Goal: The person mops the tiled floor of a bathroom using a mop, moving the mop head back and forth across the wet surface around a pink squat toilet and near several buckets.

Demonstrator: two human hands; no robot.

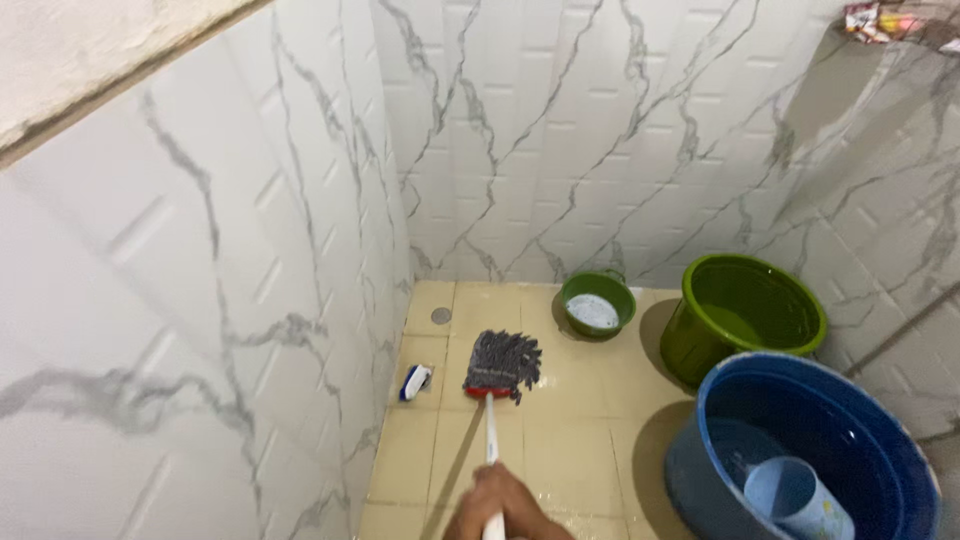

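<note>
One hand (503, 502), side unclear, is closed around the white mop handle (491, 440), low in view. Mop head (502, 364) lies flat on the wet floor (580, 420), angled forward for reach. Buckets stand aside, right.

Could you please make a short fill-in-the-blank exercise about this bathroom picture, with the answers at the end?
1. The hand grips the white handle of a ____.
2. The mop head rests on the wet ____ floor.
3. The large bucket nearest the camera is ____.
4. The small brush lies beside the ____ wall.

Answers: mop; tiled; blue; left
</note>
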